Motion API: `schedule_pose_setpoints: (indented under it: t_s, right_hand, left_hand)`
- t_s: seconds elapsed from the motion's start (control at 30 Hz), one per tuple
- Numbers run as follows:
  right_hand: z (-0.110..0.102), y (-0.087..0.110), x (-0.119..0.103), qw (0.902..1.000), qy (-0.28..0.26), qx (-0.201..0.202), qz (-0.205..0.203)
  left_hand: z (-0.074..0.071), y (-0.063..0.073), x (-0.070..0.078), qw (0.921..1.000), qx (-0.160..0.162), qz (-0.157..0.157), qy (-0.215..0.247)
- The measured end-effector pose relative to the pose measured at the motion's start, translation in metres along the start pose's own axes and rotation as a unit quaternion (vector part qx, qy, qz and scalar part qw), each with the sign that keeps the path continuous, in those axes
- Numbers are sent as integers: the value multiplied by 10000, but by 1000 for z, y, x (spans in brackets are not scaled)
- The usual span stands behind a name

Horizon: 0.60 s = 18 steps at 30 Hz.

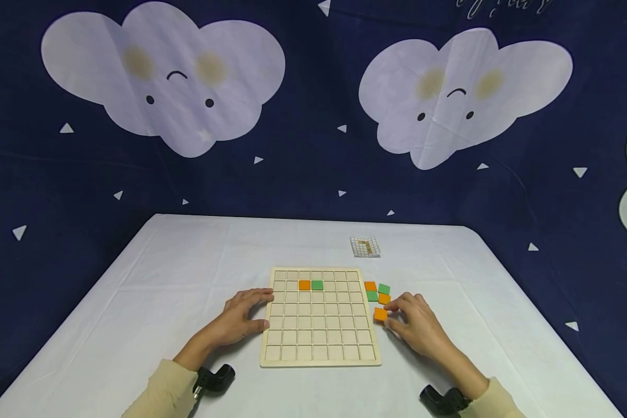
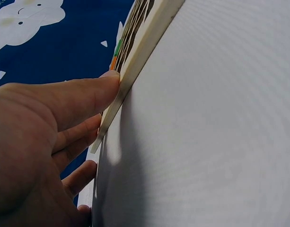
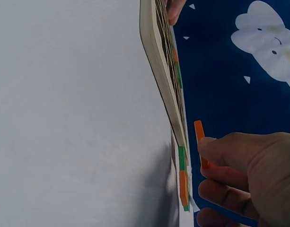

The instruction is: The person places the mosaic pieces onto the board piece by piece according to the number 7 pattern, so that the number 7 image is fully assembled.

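A wooden grid board (image 1: 320, 364) lies on the table. In its upper part an orange tile (image 1: 305, 285) and a green tile (image 1: 317, 285) sit side by side in two squares. My left hand (image 1: 242, 316) rests at the board's left edge, its thumb and fairly straight fingers touching the frame. On the other side, my right hand (image 1: 418, 325) pinches another orange tile (image 3: 201, 137) between thumb and fingers. The right wrist view shows that tile raised off the table, close to the board's right edge.
Beyond the right hand's fingertips, loose orange tiles (image 1: 370, 285) and green tiles (image 1: 384, 288) lie beside the board. A small card (image 1: 365, 247) printed with a coloured grid pattern lies behind it. White cloth (image 1: 188, 255) covers the table, and a dark blue cloud-print curtain (image 1: 313, 174) hangs behind.
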State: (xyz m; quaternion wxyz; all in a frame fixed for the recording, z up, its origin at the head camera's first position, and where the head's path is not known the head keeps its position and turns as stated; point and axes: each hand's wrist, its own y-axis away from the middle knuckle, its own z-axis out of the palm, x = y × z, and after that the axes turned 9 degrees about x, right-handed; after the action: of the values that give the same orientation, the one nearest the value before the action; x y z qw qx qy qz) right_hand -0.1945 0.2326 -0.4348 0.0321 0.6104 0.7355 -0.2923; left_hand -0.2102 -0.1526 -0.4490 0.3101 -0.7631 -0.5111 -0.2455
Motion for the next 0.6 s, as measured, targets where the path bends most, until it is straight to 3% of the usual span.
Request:
schedule_pose_setpoints:
  t_s: [0.6]
  right_hand:
    - [6, -13, -11, 9987, -308, 67, -402]
  left_hand:
    - [0, 0, -1, 9998, 32, 190, -39]
